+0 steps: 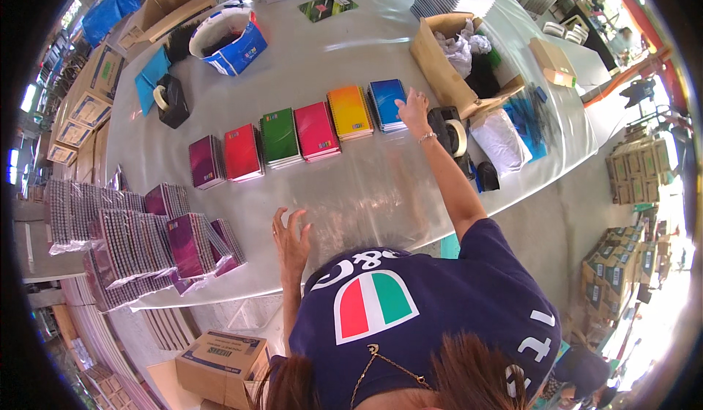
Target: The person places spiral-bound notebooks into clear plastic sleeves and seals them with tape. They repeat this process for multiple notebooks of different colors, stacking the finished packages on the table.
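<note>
A small stack of blue spiral notebooks [387, 104] is lying flat on the plastic-covered table [381, 183], ending a row of coloured stacks beside the yellow-orange stack [350, 112]; the right hand [414, 109] is resting on its right edge, fingers spread

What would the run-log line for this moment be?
right hand: on blue notebook stack | left hand: flat on table, empty | six coloured stacks in row | tape dispenser beside right hand
</note>
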Action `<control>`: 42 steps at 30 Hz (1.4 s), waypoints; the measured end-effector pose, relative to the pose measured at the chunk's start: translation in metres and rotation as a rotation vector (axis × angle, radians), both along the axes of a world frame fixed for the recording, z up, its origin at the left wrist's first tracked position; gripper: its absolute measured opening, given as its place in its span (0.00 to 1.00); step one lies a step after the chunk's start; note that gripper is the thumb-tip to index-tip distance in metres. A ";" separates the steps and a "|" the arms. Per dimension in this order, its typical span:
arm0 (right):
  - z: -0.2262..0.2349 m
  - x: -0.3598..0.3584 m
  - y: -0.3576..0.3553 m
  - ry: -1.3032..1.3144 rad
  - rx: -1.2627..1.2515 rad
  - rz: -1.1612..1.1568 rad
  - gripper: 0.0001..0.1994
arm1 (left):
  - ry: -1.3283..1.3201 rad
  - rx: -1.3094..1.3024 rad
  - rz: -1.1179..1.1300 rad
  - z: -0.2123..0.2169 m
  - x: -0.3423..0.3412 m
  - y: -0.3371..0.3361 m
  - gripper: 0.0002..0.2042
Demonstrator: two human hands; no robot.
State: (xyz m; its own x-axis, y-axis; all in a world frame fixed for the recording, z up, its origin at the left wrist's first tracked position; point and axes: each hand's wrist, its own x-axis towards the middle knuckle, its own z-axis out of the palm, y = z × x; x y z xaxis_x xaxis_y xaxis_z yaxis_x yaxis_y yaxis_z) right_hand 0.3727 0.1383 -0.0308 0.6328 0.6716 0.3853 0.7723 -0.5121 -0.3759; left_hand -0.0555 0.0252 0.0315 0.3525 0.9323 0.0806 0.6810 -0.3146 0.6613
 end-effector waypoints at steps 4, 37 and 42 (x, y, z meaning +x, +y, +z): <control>-0.006 0.033 0.017 0.350 -0.025 0.144 0.19 | -0.133 0.018 -0.020 0.005 0.013 0.013 0.17; 0.040 -0.126 -0.012 0.079 -0.133 0.759 0.24 | -1.559 -0.962 0.384 0.000 0.024 0.027 0.27; 0.024 -0.080 -0.006 0.108 0.047 0.947 0.13 | -1.598 -1.046 0.312 -0.006 0.026 0.031 0.27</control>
State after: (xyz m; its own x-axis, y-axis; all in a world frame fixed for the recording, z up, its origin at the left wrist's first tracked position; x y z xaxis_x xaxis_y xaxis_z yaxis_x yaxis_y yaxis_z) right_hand 0.2927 0.1326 -0.0064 -0.1324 0.9086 0.3961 0.8179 0.3259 -0.4741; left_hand -0.0293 0.0567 0.0257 0.3666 0.8227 -0.4345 -0.7044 0.5505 0.4480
